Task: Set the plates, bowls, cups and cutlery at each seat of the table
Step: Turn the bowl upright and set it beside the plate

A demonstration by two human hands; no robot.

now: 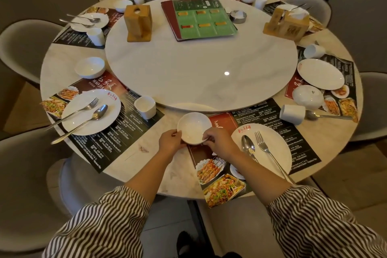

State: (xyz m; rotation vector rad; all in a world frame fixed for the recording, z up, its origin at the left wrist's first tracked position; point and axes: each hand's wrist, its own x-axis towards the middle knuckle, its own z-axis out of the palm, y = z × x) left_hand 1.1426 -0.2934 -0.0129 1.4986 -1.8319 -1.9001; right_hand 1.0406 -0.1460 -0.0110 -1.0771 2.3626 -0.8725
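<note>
Hands: left hand and right hand both pinching rim of white bowl at bench near edge, beside plate.

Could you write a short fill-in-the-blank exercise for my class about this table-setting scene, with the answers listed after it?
1. Both hands hold a small white ____ at the near edge of the table.
2. On the near right plate lie a fork and a ____.
3. The green menu lies on the round ____ in the table's middle.
4. The cup at the right seat lies on its ____.

Answers: bowl; spoon; turntable; side
</note>
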